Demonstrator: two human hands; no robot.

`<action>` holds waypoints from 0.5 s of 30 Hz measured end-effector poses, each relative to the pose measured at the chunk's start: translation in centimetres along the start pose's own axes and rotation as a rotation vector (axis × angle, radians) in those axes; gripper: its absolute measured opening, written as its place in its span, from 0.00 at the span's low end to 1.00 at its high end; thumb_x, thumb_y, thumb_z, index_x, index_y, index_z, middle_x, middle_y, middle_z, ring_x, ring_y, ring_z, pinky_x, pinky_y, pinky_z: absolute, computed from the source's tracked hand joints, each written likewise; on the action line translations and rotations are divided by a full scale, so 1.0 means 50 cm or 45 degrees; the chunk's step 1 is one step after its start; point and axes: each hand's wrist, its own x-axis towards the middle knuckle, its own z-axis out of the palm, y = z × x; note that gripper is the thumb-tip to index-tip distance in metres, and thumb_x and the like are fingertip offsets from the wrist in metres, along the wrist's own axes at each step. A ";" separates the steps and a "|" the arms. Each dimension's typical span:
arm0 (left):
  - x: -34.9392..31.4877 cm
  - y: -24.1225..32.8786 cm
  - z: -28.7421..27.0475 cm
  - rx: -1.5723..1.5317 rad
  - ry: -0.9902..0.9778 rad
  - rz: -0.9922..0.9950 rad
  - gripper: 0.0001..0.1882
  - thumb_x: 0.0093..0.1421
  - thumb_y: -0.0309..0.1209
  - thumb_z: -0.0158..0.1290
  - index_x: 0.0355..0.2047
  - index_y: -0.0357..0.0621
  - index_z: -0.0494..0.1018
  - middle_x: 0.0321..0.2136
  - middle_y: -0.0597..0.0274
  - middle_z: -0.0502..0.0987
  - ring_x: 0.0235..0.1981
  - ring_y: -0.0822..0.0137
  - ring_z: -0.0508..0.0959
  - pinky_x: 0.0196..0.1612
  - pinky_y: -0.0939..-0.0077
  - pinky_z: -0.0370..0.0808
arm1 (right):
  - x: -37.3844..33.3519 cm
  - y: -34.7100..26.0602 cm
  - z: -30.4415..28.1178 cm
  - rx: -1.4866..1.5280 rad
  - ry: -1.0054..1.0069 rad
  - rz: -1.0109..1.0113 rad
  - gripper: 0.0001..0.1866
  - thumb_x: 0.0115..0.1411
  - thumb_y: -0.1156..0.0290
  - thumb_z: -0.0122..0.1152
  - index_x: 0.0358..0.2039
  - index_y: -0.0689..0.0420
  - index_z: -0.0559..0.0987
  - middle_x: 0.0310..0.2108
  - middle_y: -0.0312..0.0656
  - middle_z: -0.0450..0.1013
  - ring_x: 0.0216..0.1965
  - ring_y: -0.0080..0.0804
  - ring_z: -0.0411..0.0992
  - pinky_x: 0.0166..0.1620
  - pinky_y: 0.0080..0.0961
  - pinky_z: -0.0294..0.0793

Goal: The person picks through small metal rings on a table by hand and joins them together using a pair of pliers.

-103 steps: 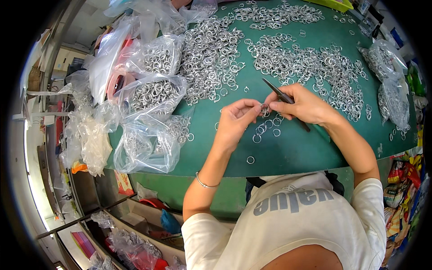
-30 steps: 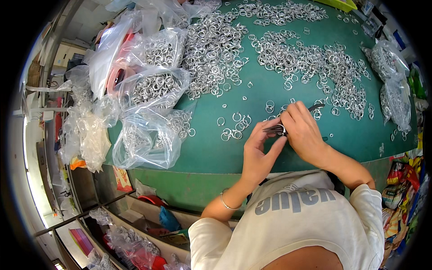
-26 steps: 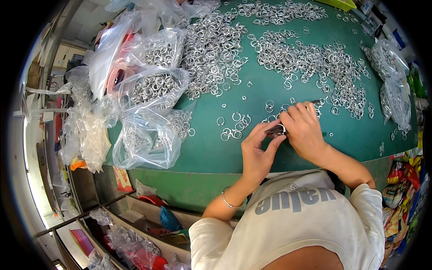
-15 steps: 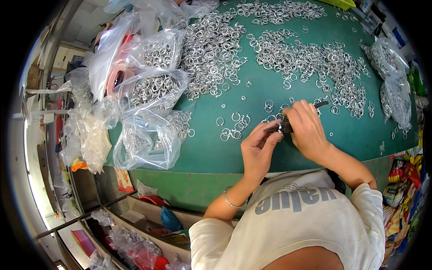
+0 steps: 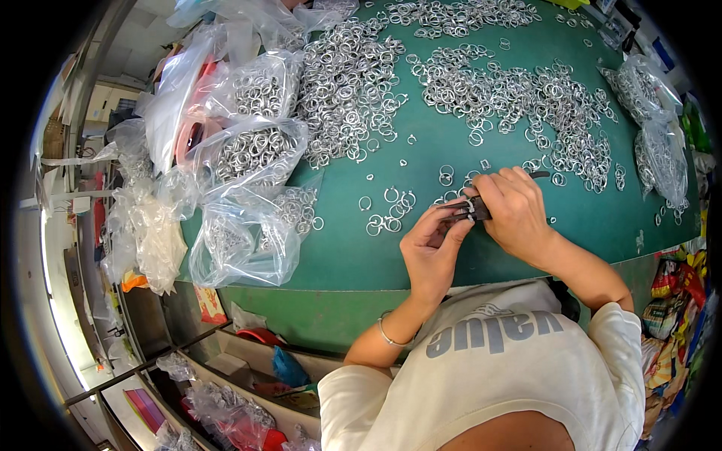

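My right hand [image 5: 517, 214] is closed around a pair of dark pliers [image 5: 481, 210], one handle end sticking out past the fingers. My left hand [image 5: 427, 252] is closed in a pinch at the jaws of the pliers, thumb below and fingers above. A small silvery bit shows at the jaws; whether it is a ring or part of the pliers is unclear. Just left of my hands lie several loose open metal rings [image 5: 392, 223]. More rings [image 5: 446, 175] lie just beyond my fingers.
Heaps of silver rings [image 5: 350, 86] [image 5: 519, 98] cover the far part of the green table [image 5: 353, 255]. Clear plastic bags of rings [image 5: 259, 150] stand along the left, and another bag [image 5: 662, 161] at the right edge. Below the table's front edge, left of me, is an open drawer [image 5: 233, 357].
The pliers have tilted slightly between my hands, and more of their jaws shows. Both hands keep their grip in nearly the same place. The whole view has shifted a little.
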 end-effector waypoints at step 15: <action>0.025 0.011 -0.032 -0.328 -0.002 -0.113 0.13 0.54 0.19 0.52 0.41 0.30 0.70 0.33 0.58 0.76 0.33 0.73 0.74 0.40 0.82 0.71 | -0.003 0.003 -0.037 0.692 -0.604 0.526 0.06 0.49 0.74 0.58 0.26 0.63 0.73 0.19 0.49 0.69 0.23 0.48 0.68 0.26 0.37 0.64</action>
